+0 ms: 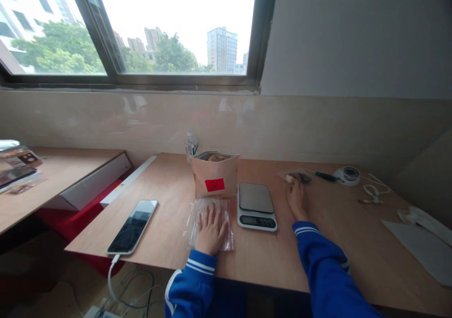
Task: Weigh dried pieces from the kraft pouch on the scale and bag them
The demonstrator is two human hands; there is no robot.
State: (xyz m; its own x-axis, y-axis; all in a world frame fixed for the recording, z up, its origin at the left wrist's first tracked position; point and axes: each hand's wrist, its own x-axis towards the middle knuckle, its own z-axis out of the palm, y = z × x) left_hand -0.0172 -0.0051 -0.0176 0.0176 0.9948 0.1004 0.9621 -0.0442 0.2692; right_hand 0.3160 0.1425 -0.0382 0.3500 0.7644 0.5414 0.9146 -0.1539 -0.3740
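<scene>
Wooden tabletop (165, 181). Small clear bag (305, 178): lay at the far end of the right hand (297, 198), the nearer one; its fingers' grip could not be told. Plastic bags (192, 220): lay under the left hand (211, 228), fingers slightly spread. Scale (255, 198): stood between.

Blue sleeves (325, 264), white-striped cuffs (200, 262); tan pouch (203, 173), red label (214, 185); clear bags (192, 218), red-edged; white scale (240, 221), grey plate (256, 197).

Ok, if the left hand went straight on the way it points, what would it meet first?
Most likely the open, pinkish-tan pouch with the red label, standing just past the clear plastic bags under the left hand; the exact gap is hard to judge.
</scene>
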